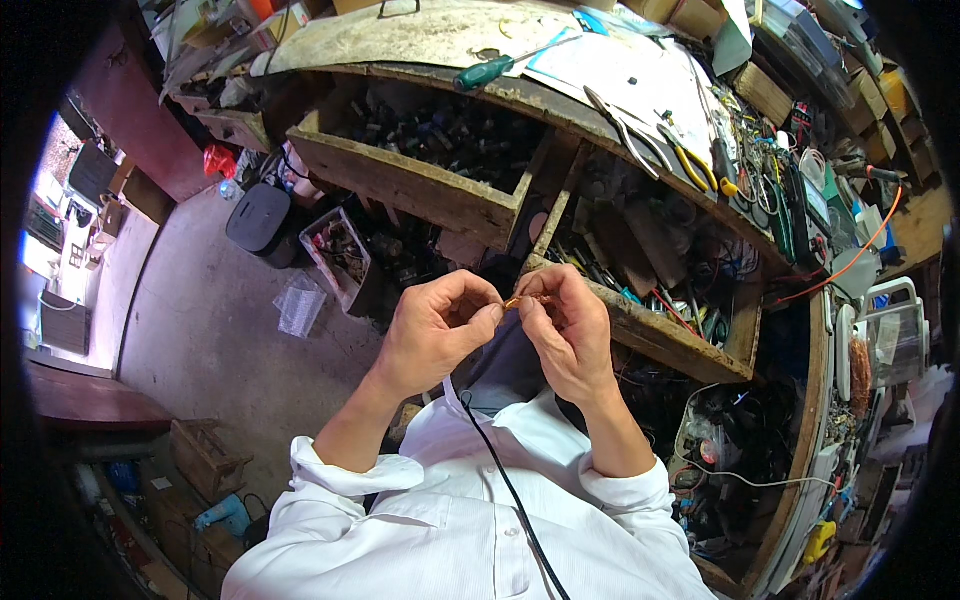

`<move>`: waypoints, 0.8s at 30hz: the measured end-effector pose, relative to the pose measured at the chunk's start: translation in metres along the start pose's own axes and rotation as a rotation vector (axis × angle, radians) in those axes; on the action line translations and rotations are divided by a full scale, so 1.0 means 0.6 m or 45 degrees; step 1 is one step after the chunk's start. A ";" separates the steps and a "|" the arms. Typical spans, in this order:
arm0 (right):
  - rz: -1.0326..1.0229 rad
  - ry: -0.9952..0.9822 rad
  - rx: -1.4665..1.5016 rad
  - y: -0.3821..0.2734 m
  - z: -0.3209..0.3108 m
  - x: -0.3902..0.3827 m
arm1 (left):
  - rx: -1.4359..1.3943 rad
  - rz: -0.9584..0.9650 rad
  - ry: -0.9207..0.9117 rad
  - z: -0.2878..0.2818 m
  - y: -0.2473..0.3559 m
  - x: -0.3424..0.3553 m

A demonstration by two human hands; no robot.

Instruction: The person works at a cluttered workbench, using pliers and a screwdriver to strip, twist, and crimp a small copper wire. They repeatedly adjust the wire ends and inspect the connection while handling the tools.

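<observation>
In front of my chest, both hands meet fingertip to fingertip over a small, thin yellow-orange piece [511,303]. My left hand [432,330] pinches one end of it between thumb and forefinger. The thumb and fingers of my right hand [572,335] close on the other end. The piece is too small to name, and the fingertips cover most of it. Below the hands, a black cord [492,440] hangs down over my white shirt. Beyond the hands are two pulled-out wooden drawers, the left drawer [400,178] and the right drawer [680,345].
A green-handled screwdriver [487,74] lies at the bench edge. Pliers with pale handles [630,135] and pliers with yellow-and-black handles [690,165] rest farther right. On the floor to the left stand a black bin [260,222] and an open box [340,262] of scraps.
</observation>
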State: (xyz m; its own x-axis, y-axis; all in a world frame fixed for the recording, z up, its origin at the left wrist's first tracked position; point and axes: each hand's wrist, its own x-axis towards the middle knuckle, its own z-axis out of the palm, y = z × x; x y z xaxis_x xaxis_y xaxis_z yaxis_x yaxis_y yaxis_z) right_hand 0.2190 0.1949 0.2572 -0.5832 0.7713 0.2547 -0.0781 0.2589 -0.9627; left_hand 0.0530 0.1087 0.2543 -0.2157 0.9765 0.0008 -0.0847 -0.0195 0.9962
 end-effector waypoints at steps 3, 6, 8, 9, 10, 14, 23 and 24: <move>0.003 0.053 0.207 0.017 0.003 -0.002 | -0.003 0.117 -0.006 -0.001 -0.013 0.006; -0.004 0.087 0.257 0.018 0.004 -0.001 | -0.050 0.103 -0.011 0.000 -0.009 0.007; 0.036 0.070 0.202 0.011 0.004 -0.003 | -0.060 0.065 -0.011 0.000 -0.007 0.005; 0.014 0.047 0.138 0.013 0.002 -0.004 | -0.054 0.054 -0.008 0.000 -0.007 0.005; -0.007 0.025 0.074 0.017 -0.002 -0.004 | -0.048 0.043 -0.005 0.000 -0.008 0.004; -0.066 0.034 -0.025 0.003 -0.001 0.000 | 0.021 0.101 -0.009 -0.001 -0.008 0.005; -0.217 -0.007 -0.353 -0.003 -0.014 0.003 | -0.056 0.003 -0.059 0.003 -0.006 0.004; -0.249 0.005 -0.360 -0.003 -0.013 0.003 | -0.066 -0.046 -0.073 0.000 -0.004 0.005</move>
State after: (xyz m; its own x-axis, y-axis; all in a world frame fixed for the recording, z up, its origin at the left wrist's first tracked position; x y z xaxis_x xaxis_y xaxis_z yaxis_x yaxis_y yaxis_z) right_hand 0.2245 0.2007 0.2604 -0.5762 0.6934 0.4327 0.0395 0.5524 -0.8326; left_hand 0.0528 0.1116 0.2519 -0.1560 0.9873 -0.0288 -0.1420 0.0065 0.9898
